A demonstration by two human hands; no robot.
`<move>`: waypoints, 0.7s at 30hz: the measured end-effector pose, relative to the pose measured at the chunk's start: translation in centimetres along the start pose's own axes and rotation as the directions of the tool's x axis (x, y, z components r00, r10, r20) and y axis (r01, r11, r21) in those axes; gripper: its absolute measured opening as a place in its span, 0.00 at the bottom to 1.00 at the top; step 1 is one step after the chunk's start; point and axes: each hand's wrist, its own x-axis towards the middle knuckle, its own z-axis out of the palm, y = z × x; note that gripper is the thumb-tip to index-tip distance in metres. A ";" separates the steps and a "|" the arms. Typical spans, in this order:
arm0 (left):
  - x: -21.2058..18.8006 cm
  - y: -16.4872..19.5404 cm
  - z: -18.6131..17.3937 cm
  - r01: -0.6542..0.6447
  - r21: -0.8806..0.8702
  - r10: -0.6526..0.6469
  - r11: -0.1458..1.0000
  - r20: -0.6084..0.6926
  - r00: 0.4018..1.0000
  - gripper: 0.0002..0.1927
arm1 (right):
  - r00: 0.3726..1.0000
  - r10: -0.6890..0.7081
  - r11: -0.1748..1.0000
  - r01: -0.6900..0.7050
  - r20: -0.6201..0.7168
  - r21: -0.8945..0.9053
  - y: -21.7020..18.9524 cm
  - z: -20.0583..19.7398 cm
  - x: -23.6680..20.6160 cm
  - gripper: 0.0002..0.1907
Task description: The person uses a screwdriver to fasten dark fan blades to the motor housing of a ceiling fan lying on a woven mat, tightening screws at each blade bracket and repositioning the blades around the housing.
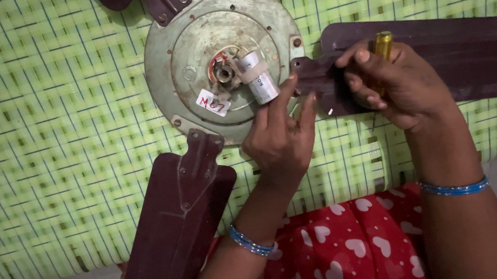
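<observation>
Two hands at a ceiling fan laid out on a green woven mat.

Head view: the round grey fan motor lies on the mat, a small silver cylinder on its face. The left hand rests its loosely spread fingers at the motor's edge, touching the bracket of the right-hand dark maroon blade. The right hand is clenched around a yellow-handled screwdriver, held over that blade's inner end. Another blade points toward the person's red heart-print clothing.
</observation>
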 end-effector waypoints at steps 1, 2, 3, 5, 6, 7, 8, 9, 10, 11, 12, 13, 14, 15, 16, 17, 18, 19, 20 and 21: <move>0.0 -0.1 0.2 0.003 -0.013 -0.003 1.000 -0.005 1.000 0.18 | 1.000 0.004 1.000 -0.004 0.000 -0.002 0.0 0.0 0.0 0.10; -0.1 -0.1 0.3 0.007 -0.027 -0.007 1.000 -0.009 1.000 0.18 | 1.000 0.009 1.000 -0.009 -0.001 -0.004 0.1 -0.1 0.1 0.10; -0.1 -0.2 0.4 -0.015 -0.012 0.014 1.000 -0.031 0.999 0.17 | 1.000 0.007 1.000 -0.007 -0.005 -0.005 0.1 -0.1 0.1 0.11; -0.1 -0.3 0.6 -0.058 0.018 0.059 0.998 -0.075 0.995 0.15 | 1.000 0.002 1.000 -0.002 -0.011 -0.008 0.2 0.0 0.1 0.11; 0.0 -0.3 0.7 -0.050 0.011 0.050 0.999 -0.056 0.997 0.15 | 1.000 0.001 1.000 -0.001 -0.012 -0.007 0.1 0.0 0.1 0.11; 0.2 -0.4 0.7 -0.042 0.003 0.042 0.999 -0.037 0.998 0.15 | 1.000 0.000 1.000 0.000 -0.012 -0.006 0.1 0.0 0.1 0.11; 0.2 -0.3 0.6 -0.032 -0.004 0.032 0.999 -0.017 0.999 0.14 | 1.000 0.000 1.000 0.000 -0.014 -0.004 0.0 0.1 0.0 0.11; 0.2 -0.2 0.3 -0.037 0.009 0.038 0.999 -0.024 0.999 0.15 | 1.000 0.002 1.000 -0.002 -0.015 -0.004 0.0 0.1 0.0 0.11; 0.2 -0.1 0.1 -0.044 0.023 0.045 0.999 -0.032 0.998 0.15 | 1.000 0.003 1.000 -0.003 -0.015 -0.004 -0.1 0.2 0.0 0.11; 0.1 0.0 -0.2 -0.050 0.037 0.051 0.998 -0.038 0.998 0.15 | 1.000 0.005 1.000 -0.005 -0.017 -0.003 -0.1 0.3 0.0 0.11; 0.2 0.1 -0.3 -0.044 0.012 0.044 0.999 -0.026 0.999 0.17 | 1.000 0.005 1.000 -0.005 -0.018 -0.004 -0.1 0.3 0.0 0.12; 0.2 0.1 -0.3 -0.038 -0.012 0.038 0.999 -0.013 0.999 0.18 | 1.000 0.005 1.000 -0.005 -0.018 -0.004 -0.2 0.4 0.0 0.12; 0.2 0.1 -0.4 -0.031 -0.037 0.031 0.999 0.001 1.000 0.20 | 1.000 0.007 1.000 -0.007 -0.019 -0.005 -0.2 0.4 -0.1 0.12; 0.2 0.1 -0.3 -0.031 -0.034 0.030 0.999 -0.007 1.000 0.19 | 1.000 0.007 1.000 -0.007 -0.028 -0.012 -0.2 0.4 -0.1 0.12; 0.3 0.0 -0.1 -0.033 -0.029 0.032 0.999 -0.017 0.999 0.19 | 0.999 0.004 1.000 -0.005 -0.034 -0.020 -0.2 0.4 -0.1 0.12; 0.2 -0.1 0.0 -0.032 -0.025 0.031 0.999 -0.024 0.999 0.19 | 0.999 0.005 1.000 -0.006 -0.042 -0.026 -0.2 0.4 -0.2 0.12; 0.1 -0.1 0.1 -0.034 -0.016 0.033 0.999 -0.033 0.999 0.18 | 0.999 0.011 1.000 -0.012 -0.038 -0.018 -0.1 0.4 -0.2 0.12; 0.1 -0.1 0.2 -0.040 -0.008 0.040 0.999 -0.045 0.998 0.16 | 0.999 0.011 1.000 -0.012 -0.032 -0.010 -0.1 0.4 -0.2 0.12; 0.0 -0.1 0.2 -0.048 -0.002 0.048 0.999 -0.057 0.997 0.15 | 1.000 0.012 1.000 -0.012 -0.027 -0.001 -0.1 0.3 -0.2 0.12; 0.0 -0.2 0.2 -0.035 0.005 0.035 0.999 -0.041 0.999 0.15 | 1.000 0.009 1.000 -0.009 -0.023 0.004 -0.1 0.3 -0.2 0.12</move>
